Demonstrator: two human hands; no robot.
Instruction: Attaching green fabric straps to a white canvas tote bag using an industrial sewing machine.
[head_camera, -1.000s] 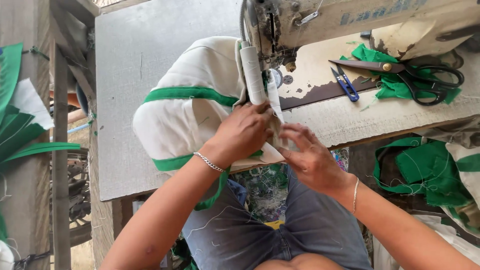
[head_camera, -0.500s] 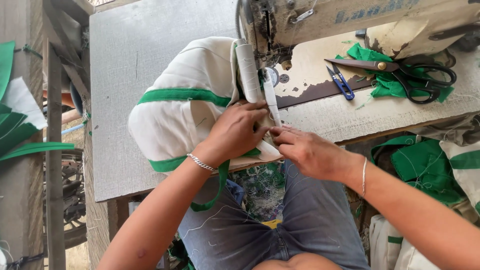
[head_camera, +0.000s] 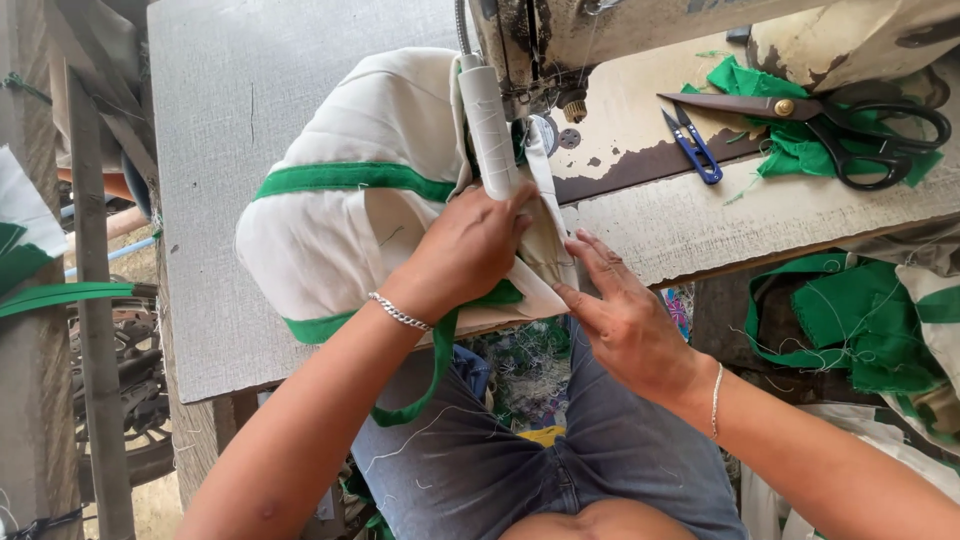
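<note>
The left hand (head_camera: 470, 250) lies palm down on a cream cloth bag (head_camera: 350, 220) with green trim, its fingers curled over the folded edge of the cloth and pressing it flat just below the white roll (head_camera: 490, 125) that stands up against the sewing machine (head_camera: 560, 50). The hand closes on the cloth rather than lifting it — thumb and fingertips pinch the seam edge. A silver bracelet (head_camera: 398, 312) sits on that wrist.

The right hand (head_camera: 625, 320) is open, fingers stretched out and together, resting just beside the same edge of the cloth; its fingertips (head_camera: 580, 245) touch the corner of the fabric by the left hand. It holds nothing. A thin bracelet (head_camera: 716, 400) circles its wrist.

The bag lies bunched on the grey table (head_camera: 210, 120), its bulk to the left of the machine head, and a green strap (head_camera: 430, 375) hangs off the table edge over the person's lap.

On the worn tabletop to the right lie large black-handled scissors (head_camera: 830, 120) on green scraps (head_camera: 790, 150), and small blue thread snips (head_camera: 695, 150) near them. More green and cream cloth (head_camera: 860, 320) is heaped below the table at the right.
</note>
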